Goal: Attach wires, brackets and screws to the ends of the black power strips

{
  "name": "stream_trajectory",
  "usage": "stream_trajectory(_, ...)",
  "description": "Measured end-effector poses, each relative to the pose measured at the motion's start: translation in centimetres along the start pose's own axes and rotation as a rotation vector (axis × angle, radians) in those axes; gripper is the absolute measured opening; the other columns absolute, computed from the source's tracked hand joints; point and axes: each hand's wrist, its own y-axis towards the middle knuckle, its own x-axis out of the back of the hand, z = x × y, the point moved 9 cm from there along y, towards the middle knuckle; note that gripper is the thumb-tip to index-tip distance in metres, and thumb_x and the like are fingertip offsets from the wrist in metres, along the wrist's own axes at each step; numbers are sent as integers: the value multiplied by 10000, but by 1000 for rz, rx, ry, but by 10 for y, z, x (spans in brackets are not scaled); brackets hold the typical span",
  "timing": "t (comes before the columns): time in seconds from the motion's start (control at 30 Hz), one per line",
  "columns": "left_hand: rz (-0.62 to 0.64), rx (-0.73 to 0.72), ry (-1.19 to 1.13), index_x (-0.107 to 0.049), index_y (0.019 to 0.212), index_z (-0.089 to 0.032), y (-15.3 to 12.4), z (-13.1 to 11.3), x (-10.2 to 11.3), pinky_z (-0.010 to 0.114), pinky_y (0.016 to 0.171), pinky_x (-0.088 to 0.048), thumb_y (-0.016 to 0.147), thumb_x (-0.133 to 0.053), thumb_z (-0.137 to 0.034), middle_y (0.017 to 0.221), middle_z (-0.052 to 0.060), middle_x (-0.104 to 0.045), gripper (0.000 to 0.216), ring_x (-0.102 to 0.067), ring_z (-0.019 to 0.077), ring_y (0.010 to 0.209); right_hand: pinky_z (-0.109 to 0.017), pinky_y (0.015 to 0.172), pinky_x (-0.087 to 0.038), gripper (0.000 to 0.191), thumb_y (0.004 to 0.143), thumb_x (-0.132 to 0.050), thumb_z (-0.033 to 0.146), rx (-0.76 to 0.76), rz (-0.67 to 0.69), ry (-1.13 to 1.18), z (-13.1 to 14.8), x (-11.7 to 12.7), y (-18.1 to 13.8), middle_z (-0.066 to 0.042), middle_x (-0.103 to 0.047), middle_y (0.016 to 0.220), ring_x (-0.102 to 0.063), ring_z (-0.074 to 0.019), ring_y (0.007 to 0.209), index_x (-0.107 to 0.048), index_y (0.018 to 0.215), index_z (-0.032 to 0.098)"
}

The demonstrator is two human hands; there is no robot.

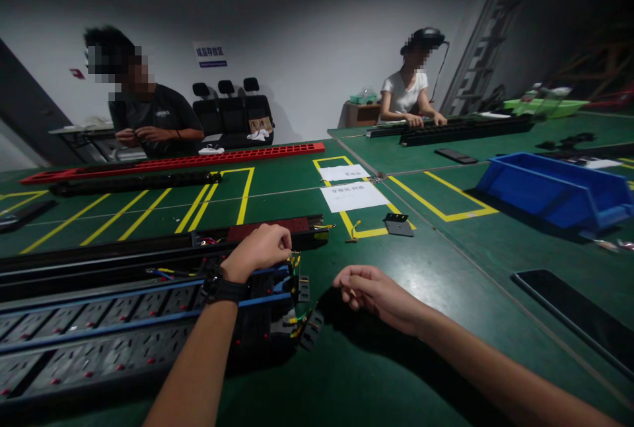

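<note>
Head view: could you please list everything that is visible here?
long black power strip housings with socket rows: several, black, near left.
yellow-green wires: a few, yellow-green, at the strip end.
long red perforated rail: one, red, far left.
white paper sheets: two, white, table centre.
blue plastic bin: one, blue, right.
small black metal bracket: one, black, beside the sheets.
green table: one, green, under everything.
co-workers: two, dark shirt and white shirt, across the table.
left hand: one, fingers closed at the wires.
right hand: one, fingers half curled, above the table.
</note>
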Motion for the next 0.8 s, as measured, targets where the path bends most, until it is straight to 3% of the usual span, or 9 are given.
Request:
stream_trajectory(0.17, 19, -5, 8, -783, 1147, -203, -2, -4, -2, 291, 794, -511, 860, -639, -191, 1063, 73, -833, 321, -759, 228, 944, -244, 557, -357, 333, 761, -883, 519, -7, -3, -4, 1, -1, -1, 1, -697, 722, -526, -101, 590, -793, 863, 215)
stream_trajectory(0.33, 41, -79, 20, -761, 1261, -243, -2, -12, -7, 316, 930, -515, 917, -576, -171, 1243, 66, -804, 397, -751, 233, 1073, -230, 561, -360, 341, 758, -885, 517, -12, -8, -8, 1, -1, -1, 5, -702, 722, -539, -94, 593, -792, 869, 208)
stream_trajectory(0.43, 52, -81, 2, -783, 1202, -254, -3, -14, -9, 307, 911, -520, 927, -556, -175, 1209, 54, -813, 365, -756, 227, 1051, -221, 560, -357, 351, 759, -884, 512, -15, -4, -8, 0, -1, -1, 6, -700, 724, -542, -87, 590, -786, 877, 197)
stream_trajectory(0.6, -7, -11, 83, -787, 1068, -251, -4, -18, -5, 362, 863, -534, 979, -570, -343, 1108, 87, -813, 252, -754, 282, 1010, -234, 561, -363, 322, 787, -867, 497, -5, 11, -24, 0, -1, 0, 1, -698, 740, -548, -95, 601, -784, 888, 202)
stream_trajectory(0.8, -67, 52, 179, -752, 1022, -241, -4, -20, -4, 384, 795, -528, 956, -569, -306, 1057, 109, -796, 205, -749, 309, 955, -249, 564, -370, 310, 793, -867, 502, 2, 21, -31, -1, -1, 0, -2, -698, 751, -539, -105, 602, -788, 891, 219)
